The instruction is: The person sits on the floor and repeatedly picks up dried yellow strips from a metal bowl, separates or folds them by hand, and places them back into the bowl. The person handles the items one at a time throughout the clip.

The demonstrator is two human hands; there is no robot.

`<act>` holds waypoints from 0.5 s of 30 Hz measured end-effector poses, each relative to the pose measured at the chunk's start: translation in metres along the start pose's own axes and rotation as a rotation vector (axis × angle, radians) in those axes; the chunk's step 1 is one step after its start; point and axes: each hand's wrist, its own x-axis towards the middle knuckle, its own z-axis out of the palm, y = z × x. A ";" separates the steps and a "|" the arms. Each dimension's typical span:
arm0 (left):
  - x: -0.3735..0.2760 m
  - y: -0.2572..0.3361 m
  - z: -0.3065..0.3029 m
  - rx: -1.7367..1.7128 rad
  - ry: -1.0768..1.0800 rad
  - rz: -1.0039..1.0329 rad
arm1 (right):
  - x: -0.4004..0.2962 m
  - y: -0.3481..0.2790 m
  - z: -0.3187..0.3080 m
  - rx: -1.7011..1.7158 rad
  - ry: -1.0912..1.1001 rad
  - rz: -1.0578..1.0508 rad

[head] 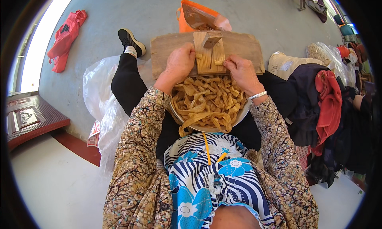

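Observation:
A wide wooden board [244, 51] lies across in front of me, with a paler wood plate [203, 68] on its middle. From a wooden block [212, 39] on that plate, a thin dark blade-like strip [211, 59] runs towards me. My left hand [181, 62] pinches a short yellow-brown strip piece [198, 55] left of the blade. On the other side, my right hand [243, 70] holds a similar piece [219, 62] by its end. Below both hands, a metal basin [245, 111] in my lap is heaped with limp yellow-brown strips [209, 100], apparently preserved vegetable.
Behind the board stands an open orange bag [186, 18] with pieces inside. Clear plastic sheeting [103, 76] lies by my left leg. Sacks [294, 62] and dark and red clothes [326, 94] crowd the right. A red cloth item [67, 41] lies on the floor at far left.

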 end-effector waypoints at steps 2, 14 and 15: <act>0.000 -0.012 -0.002 0.115 0.088 0.044 | -0.006 0.006 -0.008 -0.032 -0.038 0.012; -0.076 0.048 0.005 -0.700 -0.438 -0.139 | -0.063 -0.041 -0.014 0.015 -0.099 -0.114; -0.082 0.053 0.001 -0.831 -0.465 -0.224 | -0.067 -0.042 -0.013 0.031 -0.103 -0.144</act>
